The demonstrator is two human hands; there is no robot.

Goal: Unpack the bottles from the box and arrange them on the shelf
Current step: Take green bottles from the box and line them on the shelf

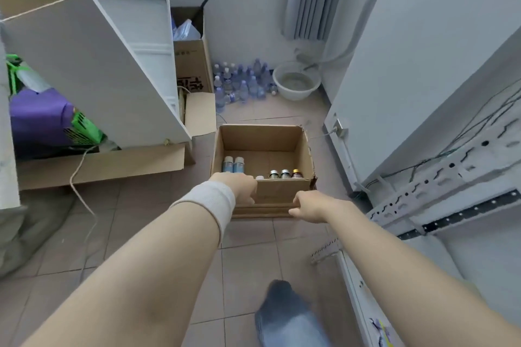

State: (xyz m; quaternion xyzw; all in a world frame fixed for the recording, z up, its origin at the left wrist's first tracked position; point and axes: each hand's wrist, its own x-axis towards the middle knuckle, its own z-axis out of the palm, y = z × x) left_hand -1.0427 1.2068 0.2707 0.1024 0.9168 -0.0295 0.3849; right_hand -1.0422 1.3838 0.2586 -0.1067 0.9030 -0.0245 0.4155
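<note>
Bottles stood just beyond the curled fingers [249,196] of the left hand [239,187], inside the open cardboard box [262,139] on the tiled floor [158,205]. Those fingers were hooked over the box's near rim at its left corner, gripping it. A white wristband [208,201] circled the wrist behind them. The right hand [308,205] was lower and to the right, its fingers curled around the folded-down flap on the same near wall, gripping that too.

Directly past the left knuckles, two pale blue bottles [233,164] stood side by side against the box's left wall. Between the two hands, tight against the inside of the near wall, a white cap [259,177] showed. Beside it three small jars [285,174] stood in a row, two silver-lidded and one gold-lidded. That wall hid their lower parts.

Out to the right of the right hand rose the grey metal shelf [439,177], its slotted rails near the box, with thin wires [479,121] trailing over it. Left of the left hand, a flattened carton [98,166] lay under a leaning white board [107,70], and a loose cord [81,177] ran across the floor. Far beyond the box, a cluster of water bottles [239,82] and a pale basin [296,80] sat by the wall. Nearer than both hands, a grey-blue shoe [287,315] rested on the tiles.
</note>
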